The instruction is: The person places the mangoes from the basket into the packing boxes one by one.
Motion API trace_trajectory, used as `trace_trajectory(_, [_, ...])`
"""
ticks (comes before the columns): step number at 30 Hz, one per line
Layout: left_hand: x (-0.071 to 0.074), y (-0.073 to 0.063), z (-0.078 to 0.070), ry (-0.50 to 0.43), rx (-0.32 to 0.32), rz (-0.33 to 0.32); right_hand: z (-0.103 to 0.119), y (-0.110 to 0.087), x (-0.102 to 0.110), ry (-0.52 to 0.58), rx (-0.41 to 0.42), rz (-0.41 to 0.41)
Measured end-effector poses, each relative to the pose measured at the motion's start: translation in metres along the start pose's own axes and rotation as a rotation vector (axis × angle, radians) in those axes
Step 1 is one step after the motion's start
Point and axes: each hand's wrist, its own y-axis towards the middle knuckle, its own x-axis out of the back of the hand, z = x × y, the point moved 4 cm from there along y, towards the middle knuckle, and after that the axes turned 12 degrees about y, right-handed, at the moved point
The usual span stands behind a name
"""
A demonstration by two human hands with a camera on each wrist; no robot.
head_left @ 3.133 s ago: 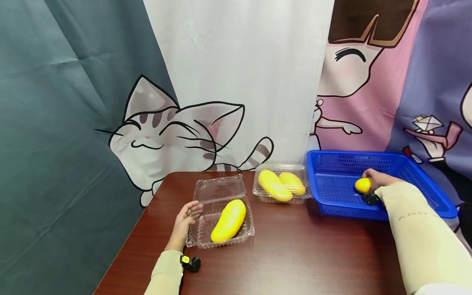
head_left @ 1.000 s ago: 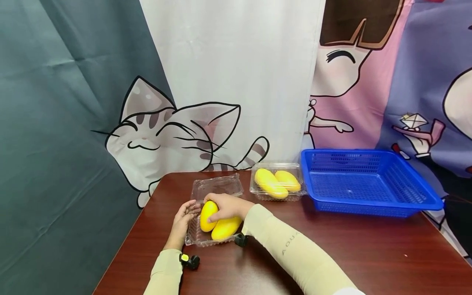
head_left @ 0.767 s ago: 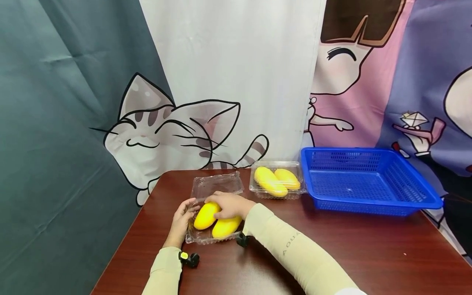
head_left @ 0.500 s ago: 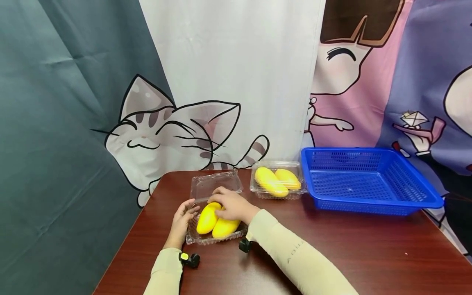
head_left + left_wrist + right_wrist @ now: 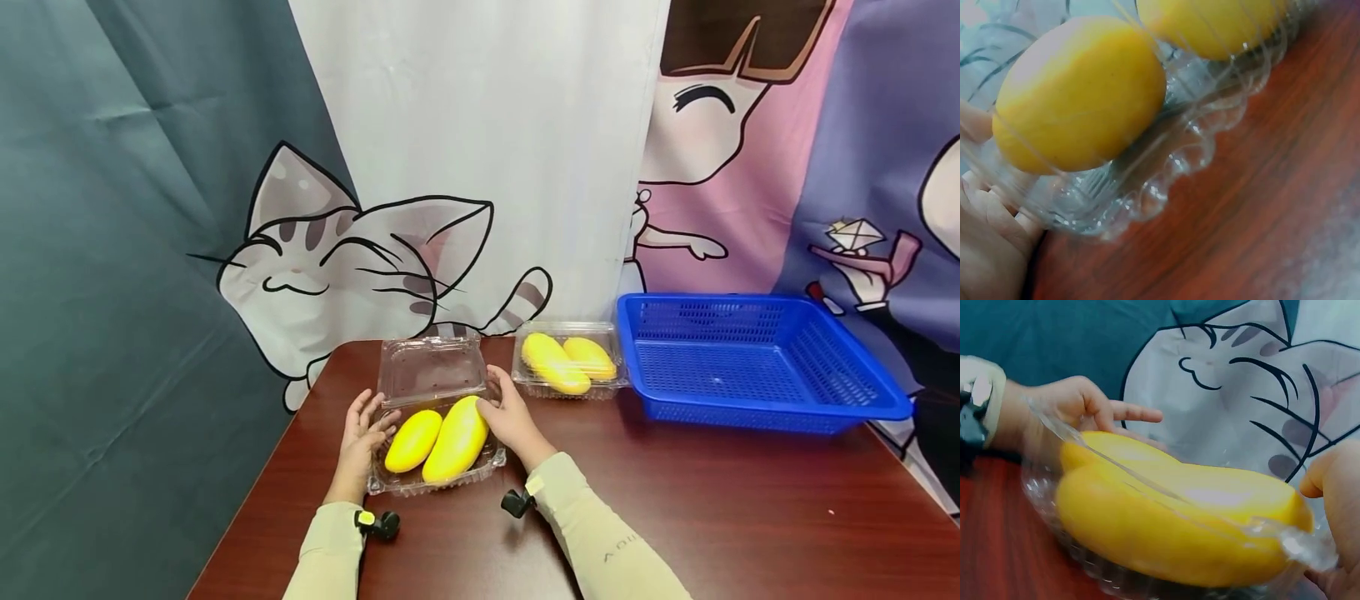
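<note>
An open clear plastic clamshell container (image 5: 401,485) sits on the table with two yellow mangoes in it, the smaller mango (image 5: 414,442) on the left and the larger mango (image 5: 456,440) on the right. Its lid (image 5: 431,371) is folded back behind. My left hand (image 5: 360,446) grips the container's left wall, index finger extended in the right wrist view. At the opposite wall my right hand (image 5: 516,421) holds on, thumb over the rim beside the larger mango and fingers outside. Plastic glare partly obscures the fingertips.
A closed clamshell container (image 5: 525,389) holding two mangoes stands at the back of the brown table (image 5: 675,517). To its right is a blue perforated basket (image 5: 750,412). A curtain (image 5: 450,125) with cartoon prints hangs behind the table.
My right hand brought a mango from the basket into the open container and let it go. It then moved to the right wall. The container has shifted slightly left.
</note>
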Motion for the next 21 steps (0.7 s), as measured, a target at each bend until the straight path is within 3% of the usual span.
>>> trace_trajectory(7, [0.002, -0.004, -0.007, -0.091, -0.081, 0.033, -0.008, -0.002, -0.003, 0.226, -0.021, 0.040])
trace_trajectory(11, [0.003, -0.004, -0.008, -0.116, -0.105, 0.008, 0.000, -0.004, -0.001, 0.335, 0.011, 0.077])
trace_trajectory(15, [0.005, -0.004, -0.010, -0.137, -0.077, -0.019, 0.019, -0.013, 0.000, 0.310, 0.101, 0.095])
trace_trajectory(21, [0.003, -0.010, -0.020, -0.092, -0.106, 0.031, 0.039, -0.031, 0.001, 0.204, 0.269, 0.069])
